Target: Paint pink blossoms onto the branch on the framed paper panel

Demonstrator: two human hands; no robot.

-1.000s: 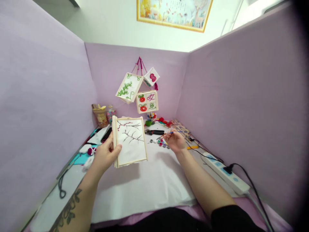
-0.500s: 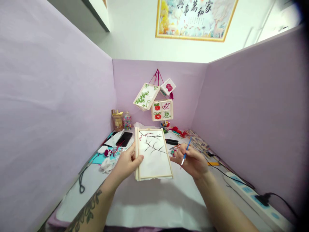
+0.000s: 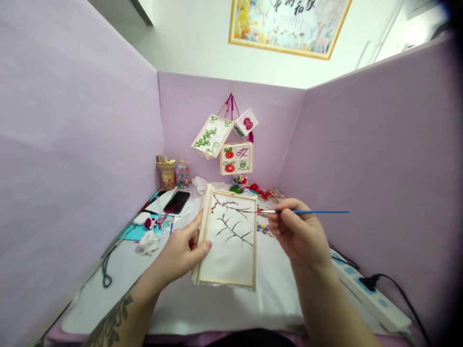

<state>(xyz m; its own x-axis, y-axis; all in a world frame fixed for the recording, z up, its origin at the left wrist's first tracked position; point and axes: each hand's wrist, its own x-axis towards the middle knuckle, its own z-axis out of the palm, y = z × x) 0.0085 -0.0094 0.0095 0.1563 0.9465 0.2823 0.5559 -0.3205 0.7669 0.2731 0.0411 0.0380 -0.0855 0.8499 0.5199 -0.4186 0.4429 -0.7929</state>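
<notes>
- Left grip (image 3: 183, 250) is closed on the 9 o'clock side of a rectangular white-faced frame edged with pale wooden sticks (image 3: 231, 255); its thumb lies on the front face, the other fingers partly hidden.
- Right grip (image 3: 302, 236), at 3 o'clock from the frame, pinches a slim blue-handled paintbrush (image 3: 325, 212) between thumb and fingers.
- That brush lies nearly level, handle toward 3 o'clock, bristles toward 9 and right by the frame's edge; whether they touch it, I cannot tell.
- The frame is held tilted above the white-covered counter (image 3: 217, 313). Painted dark twigs cross its face, dotted with red toward 11 o'clock.
- Small round paint pots in several colours (image 3: 265, 229) sit between frame and right grip, partly hidden.
- Out from the frame, a crumpled white tissue (image 3: 149, 242) lies toward 9 o'clock and a flat black phone (image 3: 177, 202) toward 10.
- A white panel with red fruits (image 3: 237, 159) hangs at 12 o'clock.
- Between 3 and 4 o'clock runs a long white power strip (image 3: 383, 302) with a black plug (image 3: 369, 282) in it.
</notes>
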